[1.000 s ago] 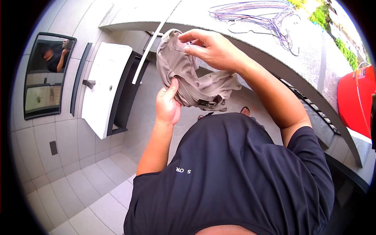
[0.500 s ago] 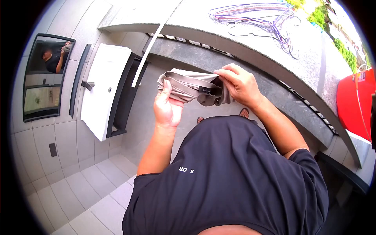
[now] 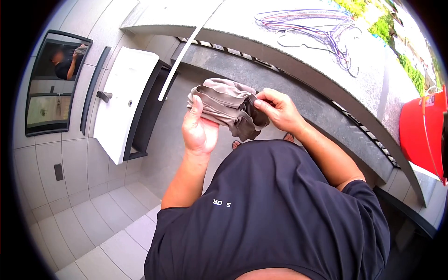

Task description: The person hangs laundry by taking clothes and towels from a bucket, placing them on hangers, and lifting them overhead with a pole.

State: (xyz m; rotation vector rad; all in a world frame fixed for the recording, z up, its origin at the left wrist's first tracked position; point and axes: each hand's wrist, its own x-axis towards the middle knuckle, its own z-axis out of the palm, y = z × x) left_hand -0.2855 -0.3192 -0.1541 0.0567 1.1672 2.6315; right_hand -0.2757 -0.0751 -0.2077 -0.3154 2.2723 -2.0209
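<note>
A bunched grey-brown garment (image 3: 224,105) of soft, thin cloth is held up in front of my body, its folds gathered in loose layers. My left hand (image 3: 199,133) grips its left end, with the thumb on top and the fingers hidden beneath the cloth. At the right end, my right hand (image 3: 281,111) pinches the edge between thumb and fingertips. A darker opening of the garment shows beside the right fingertips, and a loose fold hangs below it.
Several wire hangers (image 3: 317,28) lie on the stone ledge (image 3: 373,81) ahead. A red bucket (image 3: 422,135) stands at the right. To the left are a white washbasin (image 3: 122,100) and a wall mirror (image 3: 49,109). A white pole (image 3: 179,63) slants between basin and ledge.
The garment has turned in my hands: its waistband and black label no longer show, and more folded cloth faces up. My right hand has shifted slightly lower.
</note>
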